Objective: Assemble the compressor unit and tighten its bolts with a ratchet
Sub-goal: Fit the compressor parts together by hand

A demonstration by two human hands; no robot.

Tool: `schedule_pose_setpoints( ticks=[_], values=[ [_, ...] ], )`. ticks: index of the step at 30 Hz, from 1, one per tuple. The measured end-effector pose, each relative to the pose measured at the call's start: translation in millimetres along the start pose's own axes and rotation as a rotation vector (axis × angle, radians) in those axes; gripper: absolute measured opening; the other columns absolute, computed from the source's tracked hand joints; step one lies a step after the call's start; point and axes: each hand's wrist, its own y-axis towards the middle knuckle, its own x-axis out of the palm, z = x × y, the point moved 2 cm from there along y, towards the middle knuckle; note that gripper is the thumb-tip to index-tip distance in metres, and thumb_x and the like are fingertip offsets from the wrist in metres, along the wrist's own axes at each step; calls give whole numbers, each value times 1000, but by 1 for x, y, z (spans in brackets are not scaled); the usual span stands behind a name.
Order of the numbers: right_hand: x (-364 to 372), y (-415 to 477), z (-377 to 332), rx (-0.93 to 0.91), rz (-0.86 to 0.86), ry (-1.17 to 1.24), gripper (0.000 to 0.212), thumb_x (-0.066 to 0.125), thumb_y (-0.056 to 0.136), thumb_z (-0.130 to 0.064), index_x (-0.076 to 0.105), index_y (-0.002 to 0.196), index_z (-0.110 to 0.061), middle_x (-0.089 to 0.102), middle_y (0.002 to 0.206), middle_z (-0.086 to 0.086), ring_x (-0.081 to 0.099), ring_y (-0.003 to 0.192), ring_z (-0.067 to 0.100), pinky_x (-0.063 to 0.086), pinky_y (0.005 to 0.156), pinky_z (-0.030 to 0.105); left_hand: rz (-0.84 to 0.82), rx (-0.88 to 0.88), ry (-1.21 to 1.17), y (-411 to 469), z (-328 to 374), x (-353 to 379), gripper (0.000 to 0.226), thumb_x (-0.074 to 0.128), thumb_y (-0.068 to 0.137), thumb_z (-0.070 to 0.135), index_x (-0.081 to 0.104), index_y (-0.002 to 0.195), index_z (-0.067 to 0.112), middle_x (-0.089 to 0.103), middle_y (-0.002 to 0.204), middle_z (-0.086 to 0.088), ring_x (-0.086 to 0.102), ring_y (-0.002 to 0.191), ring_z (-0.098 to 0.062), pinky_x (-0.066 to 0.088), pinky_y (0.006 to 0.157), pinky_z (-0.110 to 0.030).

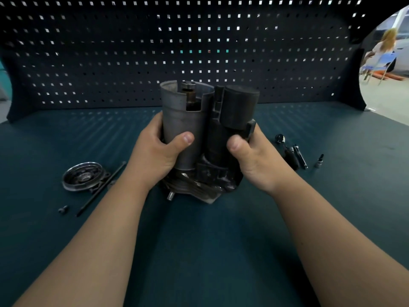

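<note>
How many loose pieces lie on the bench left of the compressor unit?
3: a round cover, a long bolt beside it, and a small bolt nearer the camera. The compressor unit may hide more.

Compressor unit (pixel 205 138) in the middle: its grey cylinder (pixel 181 120) pale and matte, its black cylinder (pixel 241 105) flat and dull, and a brass-brown shaft (pixel 190 98) showing in the grey one's top notch. Under the unit, the table (pixel 199 251) reads deep teal, with faint rows of lighter dashes striping it behind the unit. Further behind, the pegboard (pixel 110 52) is near-black navy, gridded with small square holes glowing white, a few teal, one red. Left of the unit, a round cover (pixel 83 176), bright silver rim, dark centre, and a long bolt (pixel 101 189), black. Right of the unit, the ratchet (pixel 287 149), chrome head, black handle; beyond it a socket (pixel 319 161), silver with a dark tip.
</note>
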Motion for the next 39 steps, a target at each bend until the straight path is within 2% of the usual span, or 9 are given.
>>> schedule_pose_setpoints(
  ticks=[5, 10, 15, 22, 26, 28, 31, 35, 39],
  values=[
    [-12, -3, 10, -23, 16, -41, 72, 78, 58, -42, 50, 120, -18, 67, 110, -1, 63, 107, 17, 50, 94, 51, 18, 74, 26, -5, 3, 2, 40, 70, 71, 46, 59, 108, 35, 70, 100, 22, 65, 93, 4, 48, 72, -11],
    [-14, -7, 1, -117, 71, -178, 70, 78, 56, -49, 42, 116, -37, 61, 107, -28, 60, 101, -4, 47, 82, 15, 29, 85, 35, -5, 0, 2, 41, 69, 71, 44, 58, 110, 35, 70, 100, 23, 64, 92, 6, 47, 71, -9],
    [-3, -5, 4, -43, 106, -77, 72, 72, 53, -54, 45, 115, -30, 64, 103, -17, 62, 99, 1, 50, 86, 33, 40, 71, 62, -5, 0, 1, 35, 68, 72, 45, 58, 104, 37, 69, 96, 27, 64, 87, 9, 45, 68, -6],
    [-1, -4, 6, 4, 83, -119, 70, 63, 51, -63, 35, 108, -34, 57, 100, -19, 55, 86, -18, 43, 64, 5, 135, 33, 109, -2, -2, 5, 37, 61, 68, 56, 56, 100, 38, 66, 89, 34, 62, 84, 12, 43, 65, -4],
    [-3, -5, 4, -34, -9, -163, 81, 54, 60, -72, 29, 124, -29, 53, 111, -19, 52, 100, -12, 44, 80, 12, 136, 11, 139, 2, -2, 5, 46, 66, 63, 63, 55, 100, 39, 66, 90, 34, 62, 86, 13, 44, 65, -5],
    [-6, -7, 5, -10, -52, -128, 68, 39, 74, -76, 36, 130, -37, 53, 117, -26, 47, 110, -14, 40, 94, 18, 118, 5, 138, 7, -4, 4, 42, 66, 64, 59, 57, 99, 37, 68, 90, 30, 63, 86, 11, 45, 66, -6],
    [-10, -10, 1, 72, -92, -62, 44, 32, 77, -78, 48, 113, -58, 56, 111, -42, 46, 107, -25, 36, 90, 14, 107, 26, 151, 10, -6, 2, 40, 62, 67, 58, 57, 100, 36, 68, 93, 18, 62, 87, 10, 46, 70, -10],
    [-9, -8, -3, 49, -111, 64, 34, 50, 83, -51, 55, 112, -35, 67, 99, -30, 60, 94, -14, 46, 76, 8, 88, 45, 131, 10, -6, 1, 40, 60, 71, 56, 57, 102, 31, 66, 95, 16, 62, 87, 9, 47, 73, -12],
    [-8, -6, -2, -5, -152, 184, 42, 62, 79, -24, 55, 119, -12, 69, 106, -10, 64, 102, 3, 49, 83, 17, 85, 35, 114, 9, -5, 2, 40, 60, 72, 55, 58, 103, 31, 69, 91, 23, 63, 88, 9, 46, 72, -10]
  ],
)
